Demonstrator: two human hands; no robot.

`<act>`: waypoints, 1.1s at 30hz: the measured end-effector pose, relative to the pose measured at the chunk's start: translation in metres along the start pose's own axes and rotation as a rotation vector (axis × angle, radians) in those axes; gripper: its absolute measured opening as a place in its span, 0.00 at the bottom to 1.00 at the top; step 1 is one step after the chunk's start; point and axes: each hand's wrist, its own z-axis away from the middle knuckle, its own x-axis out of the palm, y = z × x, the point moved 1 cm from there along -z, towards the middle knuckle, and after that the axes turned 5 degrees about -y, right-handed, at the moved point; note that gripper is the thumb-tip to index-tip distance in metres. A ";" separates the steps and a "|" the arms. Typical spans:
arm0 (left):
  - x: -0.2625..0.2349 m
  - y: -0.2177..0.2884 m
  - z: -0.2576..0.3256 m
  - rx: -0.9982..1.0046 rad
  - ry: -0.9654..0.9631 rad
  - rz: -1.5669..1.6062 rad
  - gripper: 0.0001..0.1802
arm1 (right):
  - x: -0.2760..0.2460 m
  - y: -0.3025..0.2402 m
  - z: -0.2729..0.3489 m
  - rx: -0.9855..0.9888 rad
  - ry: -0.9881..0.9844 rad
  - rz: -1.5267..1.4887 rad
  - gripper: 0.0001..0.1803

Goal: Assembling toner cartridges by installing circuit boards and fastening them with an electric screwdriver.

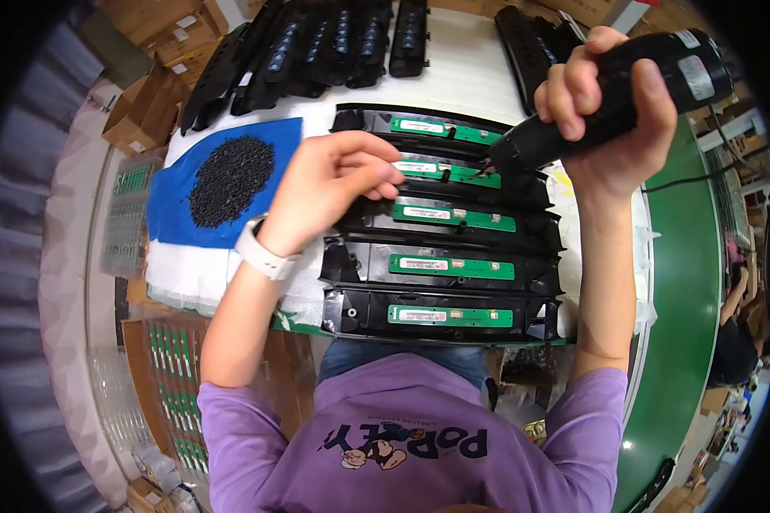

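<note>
My right hand [607, 120] is wrapped round a black electric screwdriver [530, 144], tilted with its tip down to the left. The tip is over the second green circuit board [466, 176] from the back, which lies in a long black plastic housing [522, 186]. My left hand [338, 175] hovers at that board's left end, thumb and fingers pinched together; anything between them is hidden. Several like housings with green boards lie in a row towards me. Left of my left hand, a heap of small black screws [231, 181] rests on a blue cloth [169, 209].
Black housings with bluish parts [342, 43] stand at the back of the white-covered table [462, 60]. A cable [701, 179] hangs at the right, over a green surface [684, 282]. Trays of green boards [178, 385] and cardboard boxes [141, 111] are at the left. A person [731, 350] is far right.
</note>
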 end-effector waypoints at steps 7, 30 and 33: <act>-0.006 0.005 0.000 0.062 0.109 -0.068 0.08 | -0.019 0.009 0.003 0.047 0.008 0.209 0.18; -0.012 -0.008 -0.001 0.121 0.144 -0.090 0.09 | -0.024 0.026 0.007 0.123 -0.017 0.225 0.15; -0.013 -0.009 -0.002 0.108 0.137 -0.076 0.11 | -0.025 0.024 0.008 0.144 0.019 0.303 0.15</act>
